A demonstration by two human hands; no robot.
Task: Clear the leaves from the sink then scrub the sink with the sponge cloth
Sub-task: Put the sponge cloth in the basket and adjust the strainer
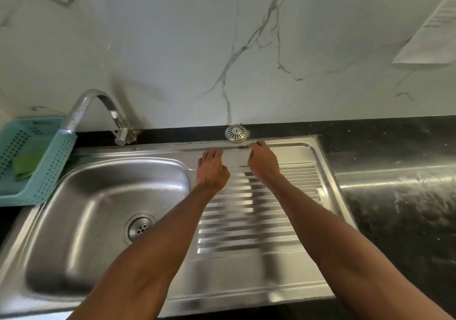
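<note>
Both hands, left [212, 169] and right [263, 163], empty and loose on the drainboard [246, 221], basin [106, 211] leaf-free, green sponge cloth [26, 163] parked in basket [37, 161] at 9 o'clock, probably for draining.

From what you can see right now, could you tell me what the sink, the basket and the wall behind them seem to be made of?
The sink looks like brushed stainless steel: grey, with soft streaky reflections and pressed drainboard ridges. The basket looks like moulded plastic: matte turquoise, with rows of punched holes. The wall looks like polished marble or a marble-look tile or panel: white with grey veins; which one cannot be told.
</note>
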